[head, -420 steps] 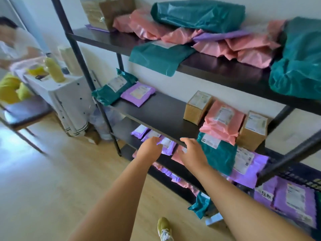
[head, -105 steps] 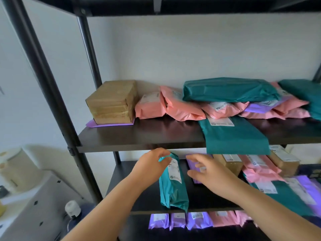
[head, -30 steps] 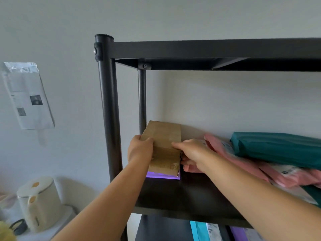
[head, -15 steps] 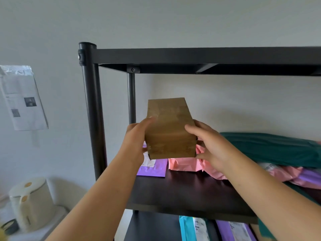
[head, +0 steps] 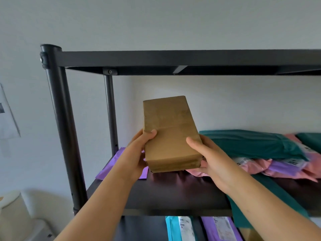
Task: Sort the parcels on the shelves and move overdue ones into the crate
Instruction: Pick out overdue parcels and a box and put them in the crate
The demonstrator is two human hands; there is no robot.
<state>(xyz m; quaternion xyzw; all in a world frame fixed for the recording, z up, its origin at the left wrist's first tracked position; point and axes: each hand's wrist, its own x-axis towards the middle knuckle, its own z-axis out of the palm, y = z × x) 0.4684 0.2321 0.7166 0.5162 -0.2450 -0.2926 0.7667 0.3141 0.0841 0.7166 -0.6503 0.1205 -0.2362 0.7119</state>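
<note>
Over the dark shelf [head: 173, 195], a brown box [head: 170, 134], left hand [head: 137, 153] and right hand [head: 213, 159] clamped on it (thumbs in front).

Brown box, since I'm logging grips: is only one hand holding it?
No, the left hand and right hand both grip the brown box.

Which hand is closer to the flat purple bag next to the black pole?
Left. The left hand overlaps the purple bag, gripping the box on its left side. The right hand grips the box's right side, over the pink bag, farther away.
</note>
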